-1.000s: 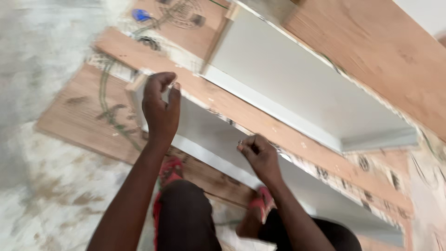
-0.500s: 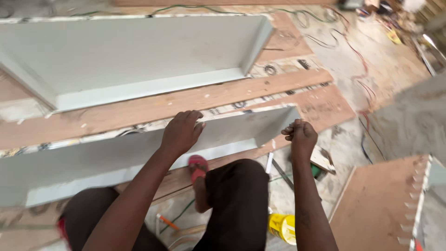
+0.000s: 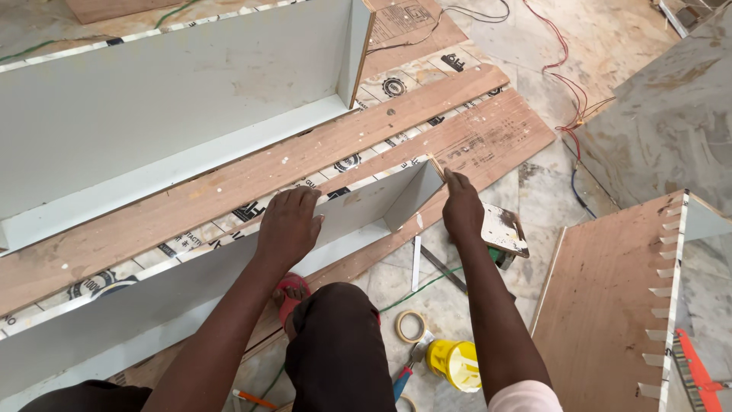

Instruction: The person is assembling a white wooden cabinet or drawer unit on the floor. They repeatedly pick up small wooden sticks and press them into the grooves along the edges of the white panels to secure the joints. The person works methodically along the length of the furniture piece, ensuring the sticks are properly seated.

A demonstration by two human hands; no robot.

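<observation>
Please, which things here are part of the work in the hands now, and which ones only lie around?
In hand:
left hand on the grey panel
right hand at its end piece

Lying about:
tape roll
yellow container
red wires
larger grey unit

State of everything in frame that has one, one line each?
left hand: flat on top edge of the near grey shelf unit
right hand: pinching the unit's end corner
near grey shelf unit: lying on its side
far grey shelf unit: lying on its side, untouched
tape roll: flat on floor
yellow container: tipped over
</observation>
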